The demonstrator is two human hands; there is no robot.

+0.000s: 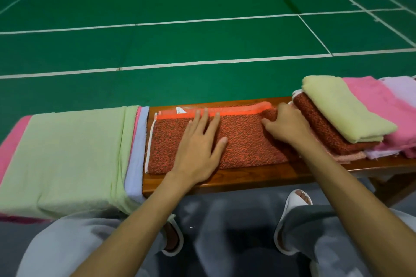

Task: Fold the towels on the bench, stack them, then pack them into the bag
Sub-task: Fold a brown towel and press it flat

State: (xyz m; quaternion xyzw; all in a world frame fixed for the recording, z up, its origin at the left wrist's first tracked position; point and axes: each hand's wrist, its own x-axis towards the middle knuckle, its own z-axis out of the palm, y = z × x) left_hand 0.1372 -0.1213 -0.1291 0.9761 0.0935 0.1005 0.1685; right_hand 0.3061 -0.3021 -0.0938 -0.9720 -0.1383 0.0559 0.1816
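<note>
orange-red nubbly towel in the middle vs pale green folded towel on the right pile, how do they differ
The orange-red nubbly towel is coarse and speckled; the pale green folded towel looks smooth and plain. The orange-red one lies directly on the wooden bench; the green one tops a pile. The left hand presses flat on the orange-red one and the right hand grips its end; the green one is untouched. Both are folded.

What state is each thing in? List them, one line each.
Orange towel: folded, flat on the bench.
Left hand: open, pressing the orange towel.
Right hand: gripping the orange towel's right end.
Folded green towel: topmost at right.
Red towel: folded, directly under it.
Draped green towel: unfolded, spread at left.
</note>
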